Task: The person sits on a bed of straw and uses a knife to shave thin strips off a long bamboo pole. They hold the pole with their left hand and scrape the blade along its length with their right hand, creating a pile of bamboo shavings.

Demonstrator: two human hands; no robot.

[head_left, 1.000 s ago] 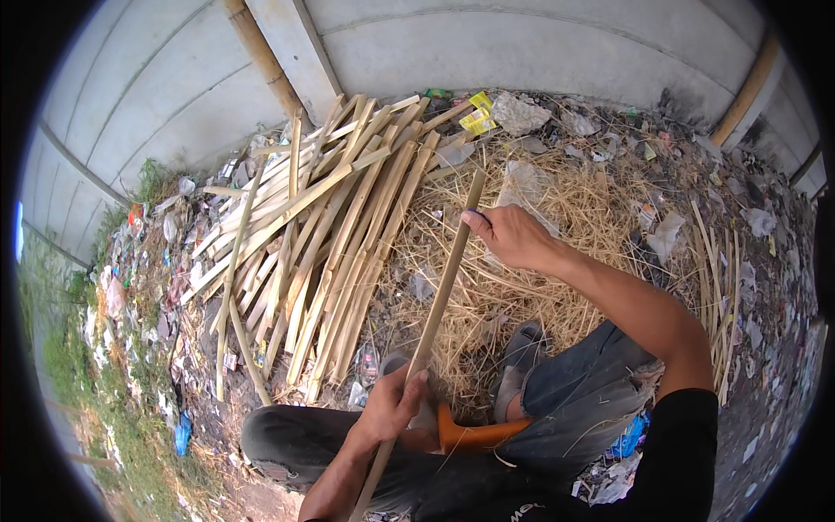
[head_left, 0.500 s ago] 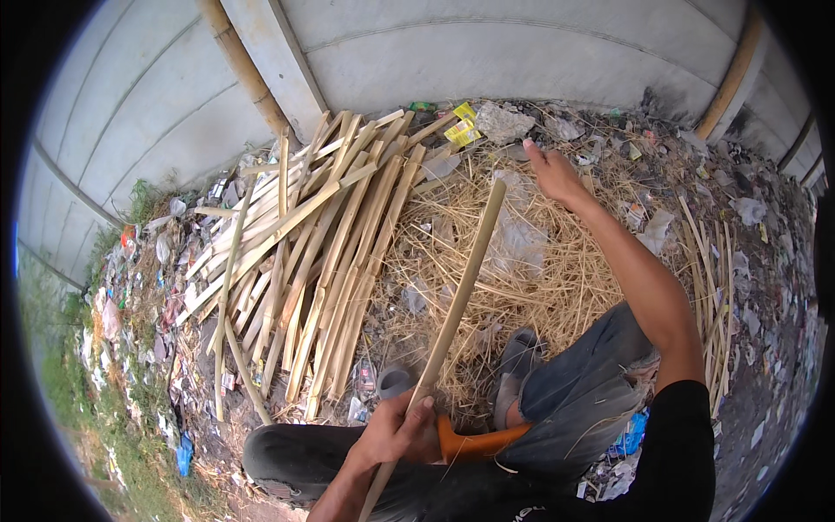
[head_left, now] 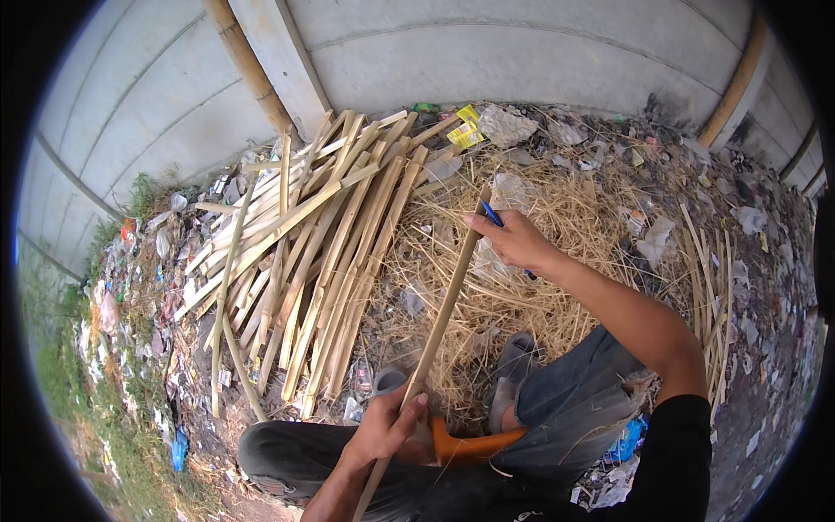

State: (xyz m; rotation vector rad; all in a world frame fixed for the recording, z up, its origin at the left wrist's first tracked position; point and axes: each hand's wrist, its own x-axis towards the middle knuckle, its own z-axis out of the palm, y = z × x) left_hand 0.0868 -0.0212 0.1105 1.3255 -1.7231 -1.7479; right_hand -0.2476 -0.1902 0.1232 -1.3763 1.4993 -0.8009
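A long bamboo strip (head_left: 448, 304) slants up and away from my lap. My left hand (head_left: 387, 426) is closed around its lower part. Near the strip's far end, my right hand (head_left: 513, 239) is closed on a slim blue tool (head_left: 492, 214). One blue end shows above the fingers against the strip, and another bit of blue sticks out below the palm. My grip hides the middle of the tool, so its exact kind cannot be made out. The right thumb and fingers are at the strip's edge.
A pile of split bamboo strips (head_left: 326, 252) lies at the left. Pale shavings (head_left: 565, 226) cover the ground ahead. More thin strips (head_left: 713, 296) lie at the right. An orange curved piece (head_left: 474, 445) sits between my legs. A concrete wall (head_left: 522, 52) stands behind.
My right hand has come back from beyond the strip's far end to the strip, and the blue tool now shows in it. The left hand keeps its hold; the strip has tilted slightly left.
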